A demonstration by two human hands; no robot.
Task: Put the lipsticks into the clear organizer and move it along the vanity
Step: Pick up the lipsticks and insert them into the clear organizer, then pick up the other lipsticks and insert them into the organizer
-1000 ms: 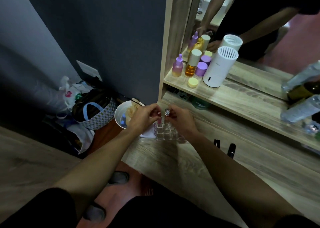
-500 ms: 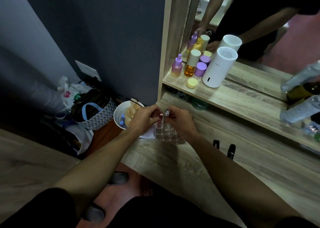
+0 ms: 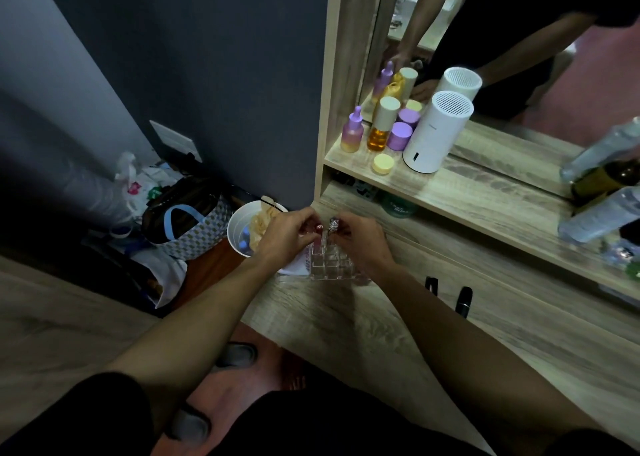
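A clear organizer (image 3: 330,261) with square cells stands near the left end of the wooden vanity top (image 3: 363,320). My left hand (image 3: 285,237) pinches a red-topped lipstick (image 3: 318,227) over its back-left cells. My right hand (image 3: 360,241) pinches a silver-topped lipstick (image 3: 333,223) right beside it, over the back row. Both tubes stand upright, their lower parts hidden by my fingers and the organizer. Two black lipsticks (image 3: 463,301) lie on the vanity to the right of my right forearm.
A shelf above holds purple and amber bottles (image 3: 381,126), small jars and a white cylinder (image 3: 434,133) before a mirror. Clear bottles (image 3: 599,213) lie at the right. A white cup (image 3: 242,230) and bags (image 3: 180,216) sit on the floor at the left.
Both hands stay at the organizer with the two lipsticks; they have barely shifted. The view has only drifted slightly.
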